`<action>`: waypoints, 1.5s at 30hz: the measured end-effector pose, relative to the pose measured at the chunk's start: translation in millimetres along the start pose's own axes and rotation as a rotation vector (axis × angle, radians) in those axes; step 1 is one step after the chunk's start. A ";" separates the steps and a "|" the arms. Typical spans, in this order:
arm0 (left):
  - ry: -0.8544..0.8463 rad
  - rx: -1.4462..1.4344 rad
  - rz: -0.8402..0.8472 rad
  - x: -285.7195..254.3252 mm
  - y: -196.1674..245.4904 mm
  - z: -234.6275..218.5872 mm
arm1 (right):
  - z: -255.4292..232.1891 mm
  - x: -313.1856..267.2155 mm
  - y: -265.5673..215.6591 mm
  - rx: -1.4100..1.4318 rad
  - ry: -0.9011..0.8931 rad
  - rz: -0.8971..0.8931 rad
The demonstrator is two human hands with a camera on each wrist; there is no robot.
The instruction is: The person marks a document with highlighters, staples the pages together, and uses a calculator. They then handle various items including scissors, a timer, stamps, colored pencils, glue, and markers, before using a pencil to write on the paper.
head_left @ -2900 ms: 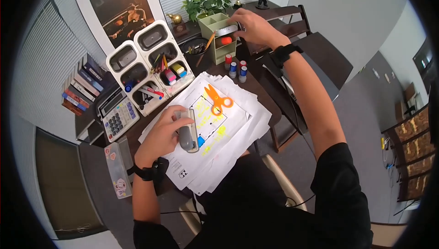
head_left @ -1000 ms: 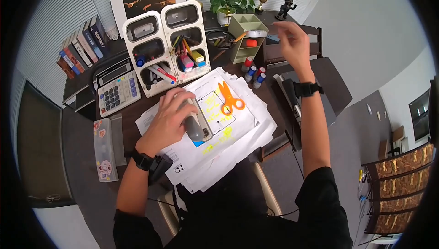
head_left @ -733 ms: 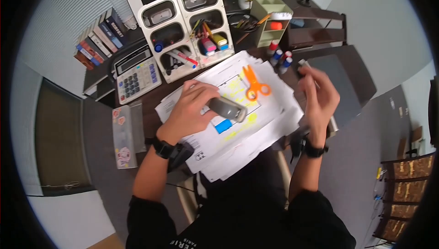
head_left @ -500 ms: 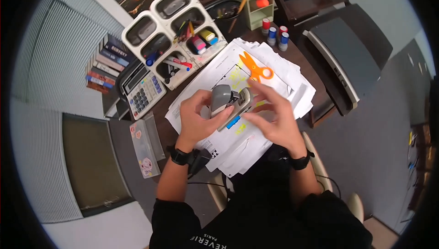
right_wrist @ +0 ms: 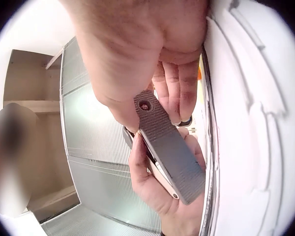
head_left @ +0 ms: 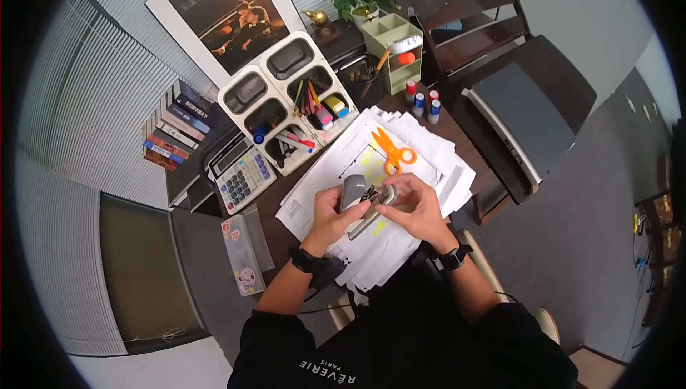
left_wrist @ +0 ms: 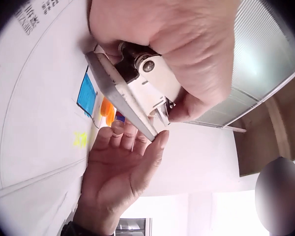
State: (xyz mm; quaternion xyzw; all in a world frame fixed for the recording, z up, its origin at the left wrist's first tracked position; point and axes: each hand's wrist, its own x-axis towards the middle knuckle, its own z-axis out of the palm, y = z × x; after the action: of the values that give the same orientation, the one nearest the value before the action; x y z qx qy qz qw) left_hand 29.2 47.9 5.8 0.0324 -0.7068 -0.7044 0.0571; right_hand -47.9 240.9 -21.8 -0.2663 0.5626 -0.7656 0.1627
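Note:
A grey and white stapler (head_left: pixel 355 192) is held between both hands, tilted above the stack of papers (head_left: pixel 314 192). My left hand (head_left: pixel 330 223) grips its body, thumb along the near side. My right hand (head_left: pixel 418 214) pinches the other end between thumb and fingers. In the left wrist view the stapler (left_wrist: pixel 123 96) shows a white side with a screw, and the right thumb presses the tip of its grey base. The right wrist view shows the ridged underside of the stapler (right_wrist: pixel 164 147). Orange scissors (head_left: pixel 391 152) lie on the papers just beyond the hands.
Behind the papers stands a white organizer (head_left: pixel 251 69) with pens and highlighters. A calculator (head_left: pixel 245 180) and a clear stickered case (head_left: pixel 241 257) are at the left. Red and blue capped small bottles (head_left: pixel 419 105) stand near a green organizer (head_left: pixel 386 26). A dark printer-like machine (head_left: pixel 518 117) is at right.
My right hand has come down from beside the green organizer, across the right side, to the stapler. My left hand has lifted and turned the stapler, which both hands now hold.

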 end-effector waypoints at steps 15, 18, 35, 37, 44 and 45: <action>-0.230 0.133 0.054 6.0 7.7 -4.5 | -4.8 0.9 -8.2 -0.016 -0.173 0.053; -0.245 0.089 0.043 5.9 5.2 -3.2 | -4.5 0.4 -15.6 0.060 -0.163 0.083; -0.281 0.020 0.010 8.8 6.9 -4.1 | -0.1 -1.2 -13.6 0.105 -0.145 0.048; -0.271 0.055 0.024 7.6 4.9 -5.3 | 7.0 -3.1 -17.0 0.081 -0.097 0.060; -0.196 -0.107 0.206 16.3 -16.1 -8.9 | 15.4 -4.7 -34.6 -0.150 0.089 0.007; -0.183 -0.118 0.215 13.9 -10.6 -7.0 | 14.7 -4.6 -35.8 -0.162 0.074 0.008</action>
State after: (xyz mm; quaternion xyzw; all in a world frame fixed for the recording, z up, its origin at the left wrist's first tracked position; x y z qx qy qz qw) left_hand 16.0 39.2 -4.2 -0.1114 -0.6656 -0.7347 0.0694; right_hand -33.7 243.2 14.4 -0.2478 0.6295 -0.7261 0.1227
